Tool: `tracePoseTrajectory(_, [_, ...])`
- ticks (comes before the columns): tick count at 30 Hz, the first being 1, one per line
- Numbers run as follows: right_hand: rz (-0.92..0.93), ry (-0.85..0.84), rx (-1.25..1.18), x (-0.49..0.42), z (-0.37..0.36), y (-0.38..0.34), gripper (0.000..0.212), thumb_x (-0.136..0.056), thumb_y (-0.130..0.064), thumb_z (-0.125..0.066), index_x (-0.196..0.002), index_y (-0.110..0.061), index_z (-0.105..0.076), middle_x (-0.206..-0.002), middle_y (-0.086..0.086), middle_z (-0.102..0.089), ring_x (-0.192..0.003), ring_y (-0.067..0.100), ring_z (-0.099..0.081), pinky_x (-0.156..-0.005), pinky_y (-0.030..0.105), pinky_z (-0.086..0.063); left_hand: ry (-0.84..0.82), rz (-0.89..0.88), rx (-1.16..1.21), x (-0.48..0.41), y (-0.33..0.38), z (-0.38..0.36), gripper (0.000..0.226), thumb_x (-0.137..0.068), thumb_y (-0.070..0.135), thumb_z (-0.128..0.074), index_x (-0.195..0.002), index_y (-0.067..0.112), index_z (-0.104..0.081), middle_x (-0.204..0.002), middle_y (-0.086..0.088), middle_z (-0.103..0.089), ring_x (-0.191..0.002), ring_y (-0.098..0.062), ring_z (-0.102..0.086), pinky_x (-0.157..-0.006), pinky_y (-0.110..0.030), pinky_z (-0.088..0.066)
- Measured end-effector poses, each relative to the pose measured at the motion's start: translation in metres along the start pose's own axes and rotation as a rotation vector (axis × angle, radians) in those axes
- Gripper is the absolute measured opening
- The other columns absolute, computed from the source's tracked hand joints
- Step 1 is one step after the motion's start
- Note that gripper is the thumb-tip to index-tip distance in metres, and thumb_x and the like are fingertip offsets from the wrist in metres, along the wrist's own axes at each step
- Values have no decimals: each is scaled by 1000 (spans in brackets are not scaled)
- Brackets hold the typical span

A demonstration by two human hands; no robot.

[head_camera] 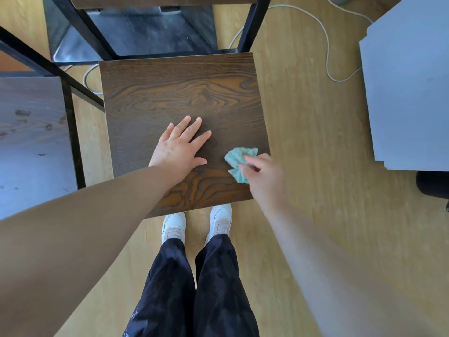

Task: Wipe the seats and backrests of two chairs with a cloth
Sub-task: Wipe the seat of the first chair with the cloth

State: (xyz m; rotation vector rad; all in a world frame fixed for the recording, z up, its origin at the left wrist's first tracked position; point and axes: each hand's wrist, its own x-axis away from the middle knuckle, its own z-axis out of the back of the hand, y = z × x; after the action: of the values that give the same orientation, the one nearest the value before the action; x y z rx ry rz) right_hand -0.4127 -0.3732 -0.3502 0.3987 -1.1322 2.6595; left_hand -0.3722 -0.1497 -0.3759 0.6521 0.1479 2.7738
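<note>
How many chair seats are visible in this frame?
2: one seat in the middle under both hands, the other seat at the left edge, partly cut off. More chairs may be outside the view.

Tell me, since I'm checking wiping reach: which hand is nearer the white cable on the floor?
Right. The right hand, gripping the cloth, is nearer the white cable; the left hand lies flat mid-seat, farther off.

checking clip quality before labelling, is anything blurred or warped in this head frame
Head view: the right hand holding the green cloth is smeared by motion blur; the left hand, flat on the chair seat, is sharp; wide-angle distortion splays the black frame bars; soft daylight, faint shadows.
</note>
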Motion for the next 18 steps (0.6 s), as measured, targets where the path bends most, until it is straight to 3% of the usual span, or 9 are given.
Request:
tracePoseTrajectory(4, [59,114,45,-102,16,-23,21,-84,-10,-73,-104,-6,-76,-103,5,-66,-93,19,-64,-74,5,-36,20,176,28,-11,-17,8,74,-96,57,-48,-158,36,-12,-167,0,3,-153,-25,4,-124,-47,-4])
tracePoseTrajectory(9, [21,177,132,-202,19,-58,29,-93,-19,-64,-121,-14,-69,-124,2,-61,-108,15,-60,-73,4,-32,-18,272,43,-22,-33,9,76,-96,60,-45,-158,37,-7,-167,0,6,-153,-27,6,-123,-50,-6])
tracePoseTrajectory(15, [-32,160,165,-237,-1,-70,32,-93,-19,-62,-124,-17,-68,-127,0,-63,-114,19,-60,-89,21,-48,-41,270,21,-25,-34,7,77,-97,60,-43,-158,36,-2,-167,0,9,-153,-27,8,-123,-52,-7])
tracePoseTrajectory(18, [-46,134,166,-243,-9,-72,33,-92,-19,-62,-124,-16,-68,-125,1,-64,-109,19,-63,-79,20,-49,-69,275,-8,-26,-34,6,77,-98,60,-39,-157,36,4,-166,0,14,-152,-28,11,-123,-52,-6])
